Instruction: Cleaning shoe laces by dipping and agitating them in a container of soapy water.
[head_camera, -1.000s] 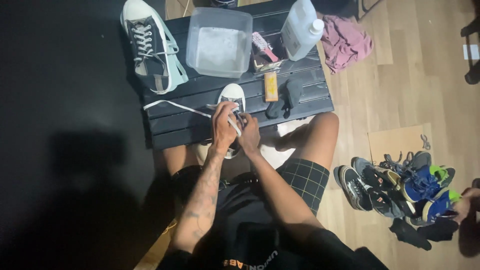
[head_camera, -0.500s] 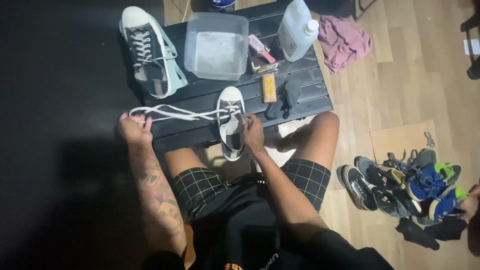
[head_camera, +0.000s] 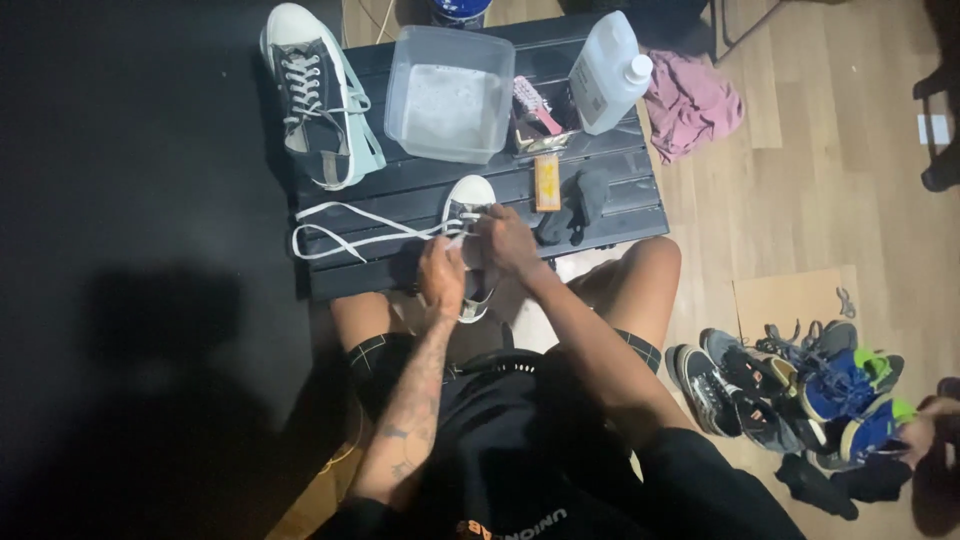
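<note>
The sneaker (head_camera: 468, 235) with the white toe cap sits at the near edge of the dark slatted tabletop (head_camera: 620, 205), toe pointing to twelve o'clock, right in front of the seated person. From the head view, both hands are on it. The left hand (head_camera: 441, 276) covers the heel end at about seven o'clock of the shoe, its grip closed around the shoe's side. The right hand (head_camera: 505, 240) sits at three o'clock of the shoe, fingers pinched on the white lace (head_camera: 340, 228) near the eyelets. That lace runs out to nine o'clock in a long loose loop across the slats.

At eleven o'clock of the tabletop lies the second sneaker (head_camera: 312, 95), dark canvas, laced, on its side. At twelve o'clock is a clear plastic tub (head_camera: 450, 95) with cloudy water, and just beside it at one o'clock a white plastic jug (head_camera: 608, 72). A brush (head_camera: 530, 105) lies between tub and jug. A small orange bar (head_camera: 547, 181) and a dark cloth (head_camera: 575, 205) lie at two o'clock of the hands. A pink rag (head_camera: 690, 105) lies on the wooden floor, and a pile of shoes (head_camera: 800, 385) sits at four o'clock.
</note>
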